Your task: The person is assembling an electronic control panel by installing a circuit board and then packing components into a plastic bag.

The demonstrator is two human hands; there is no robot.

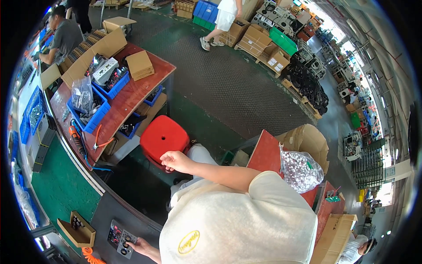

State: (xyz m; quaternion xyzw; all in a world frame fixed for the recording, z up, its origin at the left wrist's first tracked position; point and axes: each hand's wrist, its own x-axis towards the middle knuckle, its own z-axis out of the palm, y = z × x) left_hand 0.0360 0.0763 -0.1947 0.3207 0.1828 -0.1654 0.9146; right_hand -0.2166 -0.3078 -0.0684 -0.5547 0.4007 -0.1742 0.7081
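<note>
At the lower left, my left hand (141, 247) grips the edge of a small grey and black panel with round knobs (121, 239), which lies on the dark bench top (110, 211). Part of that hand's grip is hidden under the panel's edge. My right arm stretches out over the red stool (164, 138). The right hand (176, 162) is in the air near the stool's front edge, its fingers curled in with nothing visible between them. Beside the panel stands an open cardboard box (77, 229) with small dark parts inside.
A coiled orange hose (92, 255) lies by the box. On the red table (145, 88) are blue bins (90, 119), an orange power screwdriver (75, 136) and orange-handled pliers (102, 141). Behind me, a bag of small shiny parts (301, 170) rests on another red table. Two people are farther off.
</note>
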